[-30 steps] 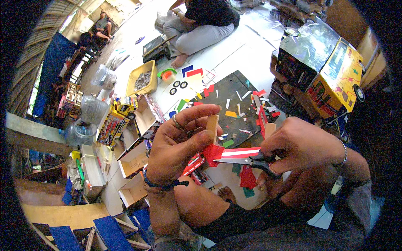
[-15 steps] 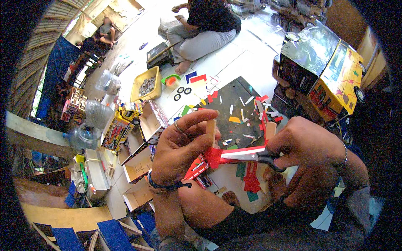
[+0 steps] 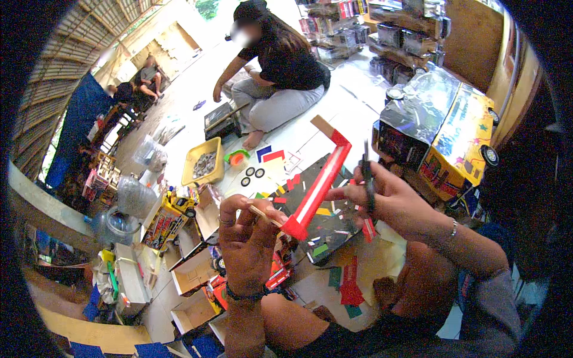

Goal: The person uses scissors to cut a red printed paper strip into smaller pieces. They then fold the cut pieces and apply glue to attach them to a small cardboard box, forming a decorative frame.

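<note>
- Head view: left hand (image 3: pixel 248 238), grip pinching the near wooden end of a red-and-white strip piece (image 3: pixel 317 192); piece held raised, slanting up and away, second wooden end at its far top.
- Right hand (image 3: pixel 394 200): grip closed round dark scissors (image 3: pixel 367 179), upright, just beside the strip; I cannot tell whether its extended finger touches it.
- Beneath: dark board (image 3: pixel 340 224) strewn with coloured scraps (image 3: pixel 323 211).
- Beyond: black wheels (image 3: pixel 245 181), yellow tub (image 3: pixel 203 147).
</note>
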Demonstrator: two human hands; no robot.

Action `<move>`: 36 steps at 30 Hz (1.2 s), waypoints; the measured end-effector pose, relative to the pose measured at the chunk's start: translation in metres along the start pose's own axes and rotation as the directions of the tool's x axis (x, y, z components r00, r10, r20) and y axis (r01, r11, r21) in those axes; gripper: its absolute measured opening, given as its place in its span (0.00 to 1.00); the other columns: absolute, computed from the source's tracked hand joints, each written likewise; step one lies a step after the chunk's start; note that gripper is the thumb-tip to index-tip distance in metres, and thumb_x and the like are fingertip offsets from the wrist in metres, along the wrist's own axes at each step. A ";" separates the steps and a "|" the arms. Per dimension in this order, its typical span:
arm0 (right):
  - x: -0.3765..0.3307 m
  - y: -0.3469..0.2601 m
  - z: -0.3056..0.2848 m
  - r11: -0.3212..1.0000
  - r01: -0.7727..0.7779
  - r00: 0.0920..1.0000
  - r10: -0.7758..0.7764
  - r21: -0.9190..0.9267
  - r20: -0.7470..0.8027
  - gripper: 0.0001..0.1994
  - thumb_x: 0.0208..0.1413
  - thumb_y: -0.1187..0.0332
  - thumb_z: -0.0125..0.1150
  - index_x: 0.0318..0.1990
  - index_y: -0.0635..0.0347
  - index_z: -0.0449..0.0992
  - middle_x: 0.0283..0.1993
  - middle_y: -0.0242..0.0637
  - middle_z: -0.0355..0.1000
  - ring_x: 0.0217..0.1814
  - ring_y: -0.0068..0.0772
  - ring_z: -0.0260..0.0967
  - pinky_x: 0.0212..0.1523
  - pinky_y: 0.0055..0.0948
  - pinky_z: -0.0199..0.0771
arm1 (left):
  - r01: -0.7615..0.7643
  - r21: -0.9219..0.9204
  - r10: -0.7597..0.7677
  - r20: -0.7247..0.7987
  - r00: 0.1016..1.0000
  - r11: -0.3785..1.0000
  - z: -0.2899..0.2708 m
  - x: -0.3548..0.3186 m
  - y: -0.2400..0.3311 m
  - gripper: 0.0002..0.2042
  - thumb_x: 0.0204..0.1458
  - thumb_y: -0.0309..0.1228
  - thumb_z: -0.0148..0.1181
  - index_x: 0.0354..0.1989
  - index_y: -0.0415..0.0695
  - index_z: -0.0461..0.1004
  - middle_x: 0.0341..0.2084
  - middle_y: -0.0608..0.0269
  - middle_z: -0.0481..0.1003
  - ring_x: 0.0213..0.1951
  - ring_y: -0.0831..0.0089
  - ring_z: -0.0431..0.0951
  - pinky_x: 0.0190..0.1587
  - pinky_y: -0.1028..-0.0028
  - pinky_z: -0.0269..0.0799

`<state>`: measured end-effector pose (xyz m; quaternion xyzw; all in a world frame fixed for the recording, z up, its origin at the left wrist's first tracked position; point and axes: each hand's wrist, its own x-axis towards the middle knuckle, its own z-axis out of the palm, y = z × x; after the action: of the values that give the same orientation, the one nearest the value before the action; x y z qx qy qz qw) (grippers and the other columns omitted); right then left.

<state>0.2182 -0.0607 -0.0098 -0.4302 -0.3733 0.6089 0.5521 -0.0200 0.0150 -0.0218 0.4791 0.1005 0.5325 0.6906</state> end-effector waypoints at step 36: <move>0.002 0.019 0.009 0.654 0.569 0.752 -0.660 -0.499 -0.007 0.33 0.55 0.78 0.66 0.62 0.56 0.50 0.48 0.50 0.74 0.52 0.44 0.77 0.50 0.40 0.83 | 0.092 0.448 -0.044 -0.116 0.992 0.889 0.043 0.000 -0.027 0.23 0.55 0.18 0.61 0.59 0.37 0.65 0.53 0.56 0.72 0.49 0.72 0.77 0.51 0.75 0.76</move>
<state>0.2026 -0.0608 -0.0245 -0.4524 -0.5782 0.2329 0.6378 0.0249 -0.0083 -0.0207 0.5949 0.2737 0.4939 0.5720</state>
